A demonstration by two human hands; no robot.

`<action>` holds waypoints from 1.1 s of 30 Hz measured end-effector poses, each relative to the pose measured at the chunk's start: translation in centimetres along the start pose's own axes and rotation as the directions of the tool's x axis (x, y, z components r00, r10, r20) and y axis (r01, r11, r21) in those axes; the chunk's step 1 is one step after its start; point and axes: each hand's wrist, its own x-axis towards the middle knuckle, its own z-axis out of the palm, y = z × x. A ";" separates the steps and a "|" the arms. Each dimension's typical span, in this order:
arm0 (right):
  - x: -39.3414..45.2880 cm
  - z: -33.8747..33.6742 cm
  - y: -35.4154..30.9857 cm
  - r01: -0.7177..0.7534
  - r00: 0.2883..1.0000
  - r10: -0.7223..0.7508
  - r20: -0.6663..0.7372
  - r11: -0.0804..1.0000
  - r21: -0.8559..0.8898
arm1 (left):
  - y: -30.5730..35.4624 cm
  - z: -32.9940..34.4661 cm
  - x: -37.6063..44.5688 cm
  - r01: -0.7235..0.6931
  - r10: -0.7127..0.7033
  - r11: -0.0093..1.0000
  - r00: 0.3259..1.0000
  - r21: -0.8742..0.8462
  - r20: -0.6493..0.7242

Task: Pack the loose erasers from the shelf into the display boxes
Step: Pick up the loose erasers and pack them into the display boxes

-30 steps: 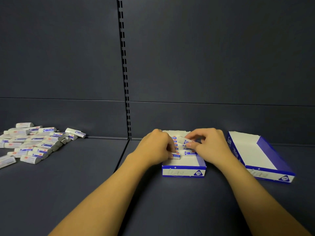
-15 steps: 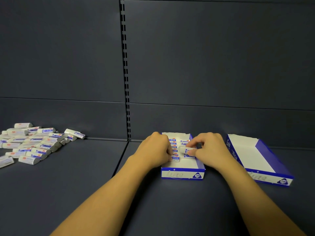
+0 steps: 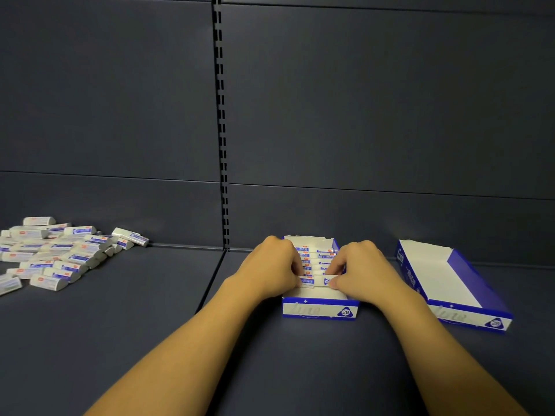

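Presently: both hands at the centre box

Left hand (image 3: 274, 270) and right hand (image 3: 362, 273) pinch one white blue-labelled eraser (image 3: 318, 280) over the blue-and-white cardboard display box (image 3: 319, 310), part filled. Second box (image 3: 468, 318) lies right; loose erasers (image 3: 57, 253) far left on the shelf.

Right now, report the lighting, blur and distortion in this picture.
Head view: dim, even light on the dark shelf; soft shadows under the forearms; wide-angle bowing along the back panel seams; the loose erasers at the left edge look soft; print on the display box front stays readable.
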 end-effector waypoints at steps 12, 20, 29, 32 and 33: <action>0.3 0.0 -0.2 0.000 1.000 0.000 0.013 1.000 0.004 | -0.2 0.1 0.1 0.009 -0.009 0.999 1.000 -0.049 0.003; 0.7 0.2 -0.2 0.003 1.000 -0.003 0.004 1.000 -0.013 | -0.1 0.1 0.1 -0.007 0.007 1.000 1.000 -0.028 0.001; 1.0 0.6 0.0 0.001 1.000 -0.001 -0.013 1.000 -0.020 | 0.0 0.3 0.3 -0.008 0.008 1.000 1.000 -0.003 0.020; 0.9 0.4 -0.1 -0.006 1.000 0.006 -0.002 1.000 0.001 | 0.0 0.1 0.3 0.002 -0.001 1.000 1.000 -0.020 0.021; 0.8 0.3 -0.2 -0.003 1.000 0.003 0.004 1.000 0.006 | 0.0 0.1 0.3 0.012 -0.011 0.999 1.000 -0.032 0.023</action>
